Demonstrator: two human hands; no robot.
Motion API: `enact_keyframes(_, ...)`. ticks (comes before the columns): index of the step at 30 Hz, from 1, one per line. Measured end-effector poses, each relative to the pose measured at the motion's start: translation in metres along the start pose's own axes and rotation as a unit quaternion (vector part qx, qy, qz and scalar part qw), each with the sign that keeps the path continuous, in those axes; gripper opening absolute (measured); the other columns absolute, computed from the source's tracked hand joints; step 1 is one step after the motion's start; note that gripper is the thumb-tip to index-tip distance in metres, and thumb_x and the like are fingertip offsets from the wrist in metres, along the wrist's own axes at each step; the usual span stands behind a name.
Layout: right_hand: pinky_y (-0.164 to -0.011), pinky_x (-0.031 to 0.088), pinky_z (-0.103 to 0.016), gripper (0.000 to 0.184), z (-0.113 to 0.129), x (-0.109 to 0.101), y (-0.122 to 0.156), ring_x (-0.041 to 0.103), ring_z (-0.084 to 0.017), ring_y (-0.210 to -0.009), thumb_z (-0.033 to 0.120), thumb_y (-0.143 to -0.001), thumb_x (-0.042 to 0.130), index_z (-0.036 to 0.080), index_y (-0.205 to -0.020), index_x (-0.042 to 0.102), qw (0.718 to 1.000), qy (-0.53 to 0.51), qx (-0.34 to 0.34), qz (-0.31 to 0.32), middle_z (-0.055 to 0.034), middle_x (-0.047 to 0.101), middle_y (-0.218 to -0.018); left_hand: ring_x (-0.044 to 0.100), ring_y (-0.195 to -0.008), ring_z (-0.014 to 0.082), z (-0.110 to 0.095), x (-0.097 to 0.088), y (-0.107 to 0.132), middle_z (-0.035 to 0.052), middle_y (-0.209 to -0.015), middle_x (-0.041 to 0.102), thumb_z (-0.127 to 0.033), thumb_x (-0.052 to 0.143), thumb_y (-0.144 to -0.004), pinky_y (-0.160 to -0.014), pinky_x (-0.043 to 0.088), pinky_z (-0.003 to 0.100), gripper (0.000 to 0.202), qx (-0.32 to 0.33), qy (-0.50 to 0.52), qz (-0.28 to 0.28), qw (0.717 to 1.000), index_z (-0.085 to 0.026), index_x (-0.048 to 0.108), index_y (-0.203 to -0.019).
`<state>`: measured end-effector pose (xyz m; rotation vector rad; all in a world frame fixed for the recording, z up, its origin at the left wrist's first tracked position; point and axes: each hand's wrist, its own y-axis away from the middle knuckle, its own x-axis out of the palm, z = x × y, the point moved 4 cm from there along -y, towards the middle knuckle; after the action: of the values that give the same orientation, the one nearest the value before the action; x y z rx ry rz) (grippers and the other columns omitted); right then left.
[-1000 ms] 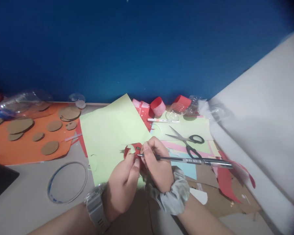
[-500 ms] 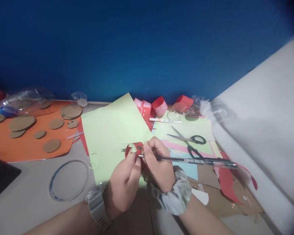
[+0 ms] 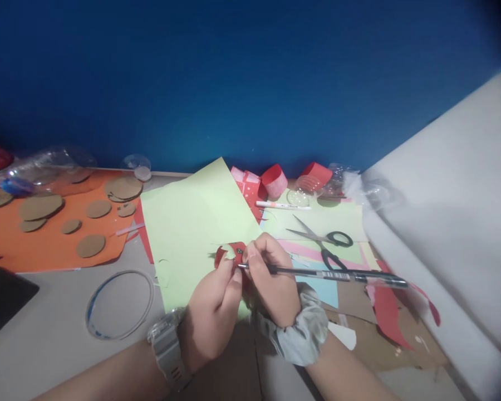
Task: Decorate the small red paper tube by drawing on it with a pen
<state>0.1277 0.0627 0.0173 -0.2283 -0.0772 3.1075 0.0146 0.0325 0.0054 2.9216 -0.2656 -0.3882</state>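
Just above the pale green sheet point(image 3: 192, 217), my left hand point(image 3: 211, 312) pinches a small red paper piece point(image 3: 235, 246) between thumb and fingers. A little light green leaf-like shape point(image 3: 227, 250) lies on its left part, and dark marks show near its right side. My right hand point(image 3: 278, 295) closes around a black ballpoint pen point(image 3: 309, 272), whose cap sits on its back end. The pen's tip points left at the red piece's lower edge, close to my left thumb; whether it touches cannot be made out. My fingers hide much of the red piece.
Scissors point(image 3: 325, 239) lie to the right on coloured sheets, below a white marker point(image 3: 281, 205). Red paper rings point(image 3: 274, 181) stand at the back. On the left are cardboard discs point(image 3: 42, 206) on orange paper point(image 3: 8, 250), a clear plastic bottle point(image 3: 52, 167), a ring point(image 3: 89, 317) and a phone-like dark object point(image 3: 8, 298).
The whole view has shifted very slightly. Both hands keep their hold on the red piece and the pen, with almost no visible movement.
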Motion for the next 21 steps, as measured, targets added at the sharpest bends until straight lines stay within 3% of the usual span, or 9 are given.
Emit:
enact_keyframes(7,-0.050,0.038,-0.023,0.031,-0.0037,0.0006,0.0017,0.042,-0.011,-0.053,0.036,-0.094,0.051,0.022,-0.069,0.041,1.000,-0.023,0.006,-0.006,0.0050,0.044,-0.060,0.054,-0.073,0.0173,-0.0020,-0.0014,-0.0009,-0.0011,-0.076,0.056,-0.029,0.034,-0.097,-0.069,0.039,0.030,0.023,0.008,0.003,0.001,1.000,-0.024,0.042,-0.076)
enact_keyframes(16,-0.051,0.035,-0.024,0.030,-0.0014,0.0011,0.0002,0.038,-0.010,-0.053,0.030,-0.094,0.048,0.022,-0.068,0.038,1.000,-0.013,-0.017,0.018,0.0056,0.041,-0.060,0.054,-0.078,0.0166,-0.0017,0.0000,-0.0003,-0.0010,-0.081,0.057,-0.028,0.034,-0.096,-0.072,0.039,0.029,0.020,0.013,0.021,0.008,1.000,-0.024,0.042,-0.078)
enact_keyframes(21,-0.052,0.035,-0.023,0.026,0.0004,0.0019,0.0000,0.039,-0.010,-0.053,0.023,-0.093,0.047,0.022,-0.068,0.038,0.998,-0.006,-0.032,0.048,0.0056,0.042,-0.061,0.054,-0.080,0.0170,0.0024,-0.0010,-0.0009,-0.0023,-0.076,0.050,-0.028,0.034,-0.097,-0.074,0.039,0.029,0.021,0.016,0.021,0.009,1.000,-0.024,0.041,-0.078)
